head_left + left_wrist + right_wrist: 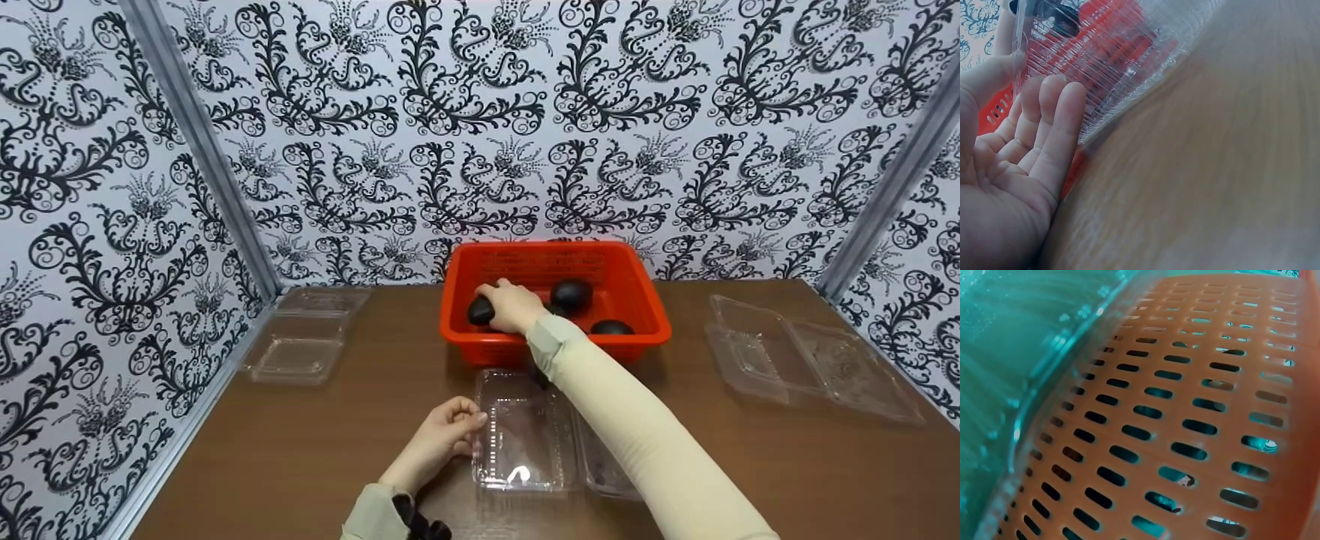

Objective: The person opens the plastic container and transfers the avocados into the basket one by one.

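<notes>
My right hand (514, 306) is inside the red basket (655, 319), its fingers curled over a dark oval avocado (479, 310). Two more avocados are in plain sight there, one behind (571, 295) and another by the front rim (611, 328). In front of the basket lies an opened clear plastic clamshell container (525, 450); my sleeve covers part of its right half. My left hand (442, 435) pinches the container's left edge between thumb and fingers, also visible in the left wrist view. The right wrist view shows only the basket's slotted wall (1145, 410) and clear plastic.
Another opened clear clamshell (300, 352) lies at the table's left edge. More clear clamshells (765, 360) spread at the right. A patterned wall (480, 150) stands behind the brown table (360, 420), with grey frame posts (202, 150) at the sides.
</notes>
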`<state>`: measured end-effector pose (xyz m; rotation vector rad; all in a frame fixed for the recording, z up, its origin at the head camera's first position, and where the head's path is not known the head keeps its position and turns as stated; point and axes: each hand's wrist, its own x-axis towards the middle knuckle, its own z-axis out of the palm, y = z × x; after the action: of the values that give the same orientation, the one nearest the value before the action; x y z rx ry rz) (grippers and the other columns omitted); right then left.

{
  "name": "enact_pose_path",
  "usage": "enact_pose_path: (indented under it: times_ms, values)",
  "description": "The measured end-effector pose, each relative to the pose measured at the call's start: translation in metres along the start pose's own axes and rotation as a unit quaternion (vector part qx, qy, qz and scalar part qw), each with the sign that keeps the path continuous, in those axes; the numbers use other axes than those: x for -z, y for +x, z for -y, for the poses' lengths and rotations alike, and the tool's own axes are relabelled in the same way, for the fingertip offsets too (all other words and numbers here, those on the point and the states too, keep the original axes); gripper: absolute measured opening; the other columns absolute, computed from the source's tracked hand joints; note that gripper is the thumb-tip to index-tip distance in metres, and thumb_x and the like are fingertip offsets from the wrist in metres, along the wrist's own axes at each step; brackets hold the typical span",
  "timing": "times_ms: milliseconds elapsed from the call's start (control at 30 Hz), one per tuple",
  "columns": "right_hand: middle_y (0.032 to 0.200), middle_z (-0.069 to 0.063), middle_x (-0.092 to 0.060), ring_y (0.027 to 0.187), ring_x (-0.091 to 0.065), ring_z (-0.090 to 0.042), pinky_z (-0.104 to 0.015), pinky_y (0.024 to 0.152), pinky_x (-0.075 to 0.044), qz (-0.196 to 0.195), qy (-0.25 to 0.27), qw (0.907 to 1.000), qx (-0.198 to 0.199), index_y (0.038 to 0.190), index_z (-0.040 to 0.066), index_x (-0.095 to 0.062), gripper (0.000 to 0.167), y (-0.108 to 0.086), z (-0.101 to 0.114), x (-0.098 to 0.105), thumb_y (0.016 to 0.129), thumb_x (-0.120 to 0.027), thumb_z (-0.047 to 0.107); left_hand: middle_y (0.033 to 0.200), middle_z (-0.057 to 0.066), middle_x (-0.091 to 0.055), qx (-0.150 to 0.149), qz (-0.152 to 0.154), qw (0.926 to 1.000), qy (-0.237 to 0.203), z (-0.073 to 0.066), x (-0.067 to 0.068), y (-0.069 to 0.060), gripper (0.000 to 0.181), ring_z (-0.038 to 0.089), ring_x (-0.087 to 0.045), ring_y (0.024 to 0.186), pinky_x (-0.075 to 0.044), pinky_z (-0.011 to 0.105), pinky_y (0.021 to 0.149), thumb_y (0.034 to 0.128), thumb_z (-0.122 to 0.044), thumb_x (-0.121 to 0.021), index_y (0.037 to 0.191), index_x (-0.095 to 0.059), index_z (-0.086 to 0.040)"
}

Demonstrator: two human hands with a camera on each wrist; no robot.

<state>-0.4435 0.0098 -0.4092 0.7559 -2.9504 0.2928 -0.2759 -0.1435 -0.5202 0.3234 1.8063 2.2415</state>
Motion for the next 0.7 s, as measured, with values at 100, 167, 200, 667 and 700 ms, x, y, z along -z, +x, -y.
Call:
enact_pose_path:
  times_ms: [100, 167, 200, 667, 700]
  values:
    - [0.125, -0.015, -0.052, 0.105, -0.058, -0.038, -0.051, 0.085, -0.051, 0.004, 0.002, 1.0000, 0.001, 0.138, 0.021, -0.052, 0.061, 0.0006, 0.0000, -0.0018, 0.081, -0.073, 0.015, 0.073, 0.002, -0.055, -0.001, 0.001, 1.0000, 0.000, 0.0004, 0.0001, 0.0003, 0.013, 0.012, -0.055, 0.059, -0.053, 0.026, 0.057, 0.0925, -0.010, -0.063, 0.093, -0.051, -0.005]
    - [0.126, -0.015, -0.052, 0.106, -0.057, -0.038, -0.051, 0.085, -0.051, 0.008, 0.002, 1.0000, 0.003, 0.138, 0.022, -0.052, 0.062, 0.0002, 0.0002, -0.0023, 0.080, -0.073, 0.014, 0.073, 0.002, -0.055, -0.002, 0.000, 1.0000, -0.001, 0.0004, -0.0001, 0.0002, 0.013, 0.012, -0.055, 0.060, -0.053, 0.026, 0.057, 0.0925, -0.010, -0.063, 0.093, -0.051, -0.005]
    - [0.126, -0.015, -0.052, 0.106, -0.057, -0.038, -0.051, 0.085, -0.050, 0.010, 0.002, 0.9999, 0.004, 0.138, 0.022, -0.052, 0.062, -0.0002, 0.0002, -0.0026, 0.080, -0.073, 0.014, 0.073, 0.002, -0.055, -0.001, 0.000, 1.0000, -0.001, 0.0005, -0.0003, 0.0001, 0.013, 0.012, -0.055, 0.060, -0.053, 0.026, 0.057, 0.0926, -0.010, -0.063, 0.093, -0.051, -0.005]
    - [0.130, -0.015, -0.050, 0.111, -0.055, -0.037, -0.050, 0.092, -0.047, 0.033, 0.009, 0.9993, 0.016, 0.139, 0.021, -0.053, 0.061, -0.0012, 0.0023, -0.0019, 0.082, -0.073, 0.014, 0.073, 0.002, -0.055, -0.004, -0.006, 1.0000, 0.005, 0.0001, -0.0009, -0.0008, 0.013, 0.012, -0.054, 0.061, -0.053, 0.027, 0.057, 0.0927, -0.010, -0.062, 0.094, -0.050, -0.005]
    - [0.130, -0.015, -0.051, 0.111, -0.055, -0.037, -0.051, 0.092, -0.047, 0.034, 0.005, 0.9993, 0.018, 0.138, 0.021, -0.054, 0.060, -0.0007, 0.0023, -0.0026, 0.082, -0.073, 0.013, 0.073, 0.002, -0.055, -0.003, -0.006, 1.0000, 0.005, 0.0004, -0.0008, -0.0009, 0.013, 0.012, -0.054, 0.061, -0.053, 0.027, 0.058, 0.0927, -0.010, -0.062, 0.094, -0.050, -0.005]
